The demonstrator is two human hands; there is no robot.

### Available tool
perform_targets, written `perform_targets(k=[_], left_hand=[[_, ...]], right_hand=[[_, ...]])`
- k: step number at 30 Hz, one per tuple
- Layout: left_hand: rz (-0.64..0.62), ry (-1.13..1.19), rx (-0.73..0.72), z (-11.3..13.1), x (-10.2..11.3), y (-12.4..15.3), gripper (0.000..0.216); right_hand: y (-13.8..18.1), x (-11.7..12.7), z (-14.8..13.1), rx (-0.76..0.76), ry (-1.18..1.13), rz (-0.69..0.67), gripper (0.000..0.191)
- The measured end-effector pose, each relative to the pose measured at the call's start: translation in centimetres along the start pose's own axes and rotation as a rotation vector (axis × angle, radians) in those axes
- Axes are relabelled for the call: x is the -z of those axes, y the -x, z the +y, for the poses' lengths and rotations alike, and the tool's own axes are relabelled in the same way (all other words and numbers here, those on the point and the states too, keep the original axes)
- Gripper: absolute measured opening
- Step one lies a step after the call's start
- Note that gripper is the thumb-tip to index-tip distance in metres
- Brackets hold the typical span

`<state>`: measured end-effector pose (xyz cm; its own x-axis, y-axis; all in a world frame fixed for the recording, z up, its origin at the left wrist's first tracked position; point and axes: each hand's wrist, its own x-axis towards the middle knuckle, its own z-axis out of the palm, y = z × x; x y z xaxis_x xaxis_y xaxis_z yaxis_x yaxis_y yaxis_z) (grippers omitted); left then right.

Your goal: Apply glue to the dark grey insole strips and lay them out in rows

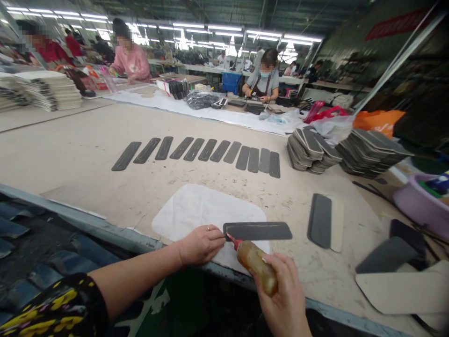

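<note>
My right hand [286,292] is wrapped round a squeeze glue bottle [257,266] with a red nozzle and amber contents. The bottle's tip meets the left end of a long dark grey panel [259,231] with rounded corners. A thin shiny line runs along the panel's upper edge. At that same left end my left hand [203,244], wearing a ring, has its fingers closed together against the panel's edge; the fingertips are partly hidden. Beneath the panel lies a white sheet [189,208]. Farther back, several similar dark panels [199,150] lie in a slanted row.
Two piles of panels [310,147] [372,152] stand at the right. A dark panel [320,220] overlaps a beige one, and loose pieces [403,290] lie nearer me. A purple basin [421,206] sits at the right edge. Across the table, a masked co-worker [264,82] handles small pieces.
</note>
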<state>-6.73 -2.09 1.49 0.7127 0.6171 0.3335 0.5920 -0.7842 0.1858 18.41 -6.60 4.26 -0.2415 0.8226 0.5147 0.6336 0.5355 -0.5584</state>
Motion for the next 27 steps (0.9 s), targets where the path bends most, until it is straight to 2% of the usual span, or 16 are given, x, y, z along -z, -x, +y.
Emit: perform_targets(k=[6,13,20,23,27], left_hand=[[-0.009,0.015,0.010,-0.1,-0.1,0.1,0.022],[-0.026,0.040,0.040,-0.1,0.0,0.0,0.022],[0.024,0.043,0.016,-0.2,-0.2,0.1,0.024],[0.020,0.050,0.014,-0.4,-0.4,0.2,0.025],[0.015,0.047,0.016,-0.3,-0.2,0.1,0.026]], right_hand=[[0.7,1.4,0.3,0.030,0.062,0.009,0.024],[2.0,4.3,3.0,-0.049,0.192,0.117,0.025],[2.2,6.6,5.7,-0.066,0.395,0.198,0.027],[2.1,6.2,5.1,-0.072,0.381,0.199,0.027],[2.2,4.0,1.9,-0.055,0.225,0.124,0.032]])
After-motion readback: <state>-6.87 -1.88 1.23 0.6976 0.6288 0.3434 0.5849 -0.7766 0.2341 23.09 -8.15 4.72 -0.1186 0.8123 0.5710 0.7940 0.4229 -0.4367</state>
